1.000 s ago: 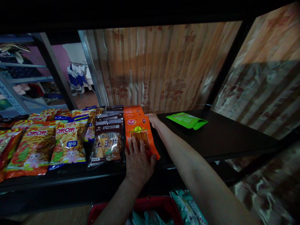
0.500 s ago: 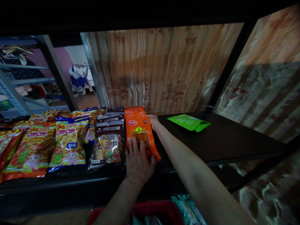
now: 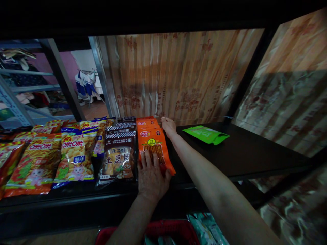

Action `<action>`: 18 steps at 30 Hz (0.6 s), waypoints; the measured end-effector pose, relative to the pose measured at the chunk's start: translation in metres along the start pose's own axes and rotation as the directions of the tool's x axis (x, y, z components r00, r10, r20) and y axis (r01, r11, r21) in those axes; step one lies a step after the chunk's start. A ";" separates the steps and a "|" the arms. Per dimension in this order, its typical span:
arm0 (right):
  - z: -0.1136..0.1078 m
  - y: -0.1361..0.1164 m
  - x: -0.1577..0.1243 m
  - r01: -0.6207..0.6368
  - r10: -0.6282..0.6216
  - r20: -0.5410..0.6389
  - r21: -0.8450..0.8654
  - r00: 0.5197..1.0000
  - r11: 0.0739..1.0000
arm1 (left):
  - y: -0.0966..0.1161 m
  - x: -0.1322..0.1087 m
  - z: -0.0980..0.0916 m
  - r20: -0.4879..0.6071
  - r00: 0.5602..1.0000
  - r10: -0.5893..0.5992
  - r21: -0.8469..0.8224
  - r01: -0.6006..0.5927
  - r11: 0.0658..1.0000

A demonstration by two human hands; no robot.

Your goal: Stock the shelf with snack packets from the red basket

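My left hand [image 3: 152,175] lies flat, fingers spread, on the front orange snack packet [image 3: 153,144] at the front edge of the dark shelf [image 3: 245,153]. Behind that packet lie more orange packets [image 3: 146,121] in a row. My right hand [image 3: 168,126] reaches deep along the right side of that row and touches the rear packets; its fingers are curled and mostly hidden. To the right a green pouch [image 3: 205,133] lies flat on the shelf.
Left of the orange row are dark brown chip bags [image 3: 119,154], blue-and-yellow bags [image 3: 75,153] and orange-red bags [image 3: 35,163]. A red basket [image 3: 163,233] holding packets sits below the shelf edge. A bamboo mat backs the shelf.
My right hand has slid farther back along the orange packets toward the rear of the shelf. My left hand stays pressed on the front packet.
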State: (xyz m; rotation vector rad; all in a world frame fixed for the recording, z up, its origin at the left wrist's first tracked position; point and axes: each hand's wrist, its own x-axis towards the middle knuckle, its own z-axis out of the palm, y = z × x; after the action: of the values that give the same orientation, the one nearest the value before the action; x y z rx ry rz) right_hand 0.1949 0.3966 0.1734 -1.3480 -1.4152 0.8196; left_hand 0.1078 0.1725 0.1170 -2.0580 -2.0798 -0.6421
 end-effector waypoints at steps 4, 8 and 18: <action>0.007 -0.028 -0.024 0.423 -0.333 0.261 -0.512 0.906 0.748 | 0.000 0.000 0.001 0.000 1.000 -0.003 0.008 0.003 1.000; 0.029 -0.024 -0.045 0.543 -0.171 0.544 -0.653 0.821 0.529 | 0.000 0.001 0.000 0.024 1.000 -0.007 0.018 0.006 1.000; 0.047 -0.011 -0.049 0.577 -0.154 0.591 -0.642 0.792 0.504 | 0.000 -0.001 0.001 -0.020 1.000 -0.012 0.006 0.012 1.000</action>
State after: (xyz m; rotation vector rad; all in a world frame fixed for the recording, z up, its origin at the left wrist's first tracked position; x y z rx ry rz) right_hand 0.1420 0.3545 0.1604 -1.4047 -2.5899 0.1334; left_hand 0.1081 0.1718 0.1155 -2.0295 -2.0825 -0.6544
